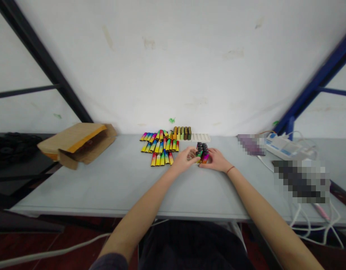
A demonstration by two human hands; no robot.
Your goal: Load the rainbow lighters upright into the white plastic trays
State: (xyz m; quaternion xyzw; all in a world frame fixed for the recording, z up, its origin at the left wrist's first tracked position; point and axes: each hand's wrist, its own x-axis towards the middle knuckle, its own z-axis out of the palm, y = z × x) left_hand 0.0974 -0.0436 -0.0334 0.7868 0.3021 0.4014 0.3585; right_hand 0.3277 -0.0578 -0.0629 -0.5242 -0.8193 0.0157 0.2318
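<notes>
Between my two hands stands a tight cluster of small black-topped lighters (202, 150) with brightly coloured bodies, upright on the table. My left hand (186, 159) curls around the cluster's left side, while my right hand (217, 160) grips it from the right; some of the fingers are hidden behind it. To the left lie rows of shiny rainbow-coloured flat pieces (161, 146), mostly yellow at the near end. Just behind my hands, several upright gold-topped pieces (182, 133) in green and brown stand in rows beside a white gridded tray (201, 137).
An open brown cardboard box (77, 142) lies at the table's left. On the right are a power strip (282, 146), two pixelated objects and tangled white cables (304, 228). A wall (173, 67) rises behind the grey table (111, 191); a blue metal post (316, 78) stands right.
</notes>
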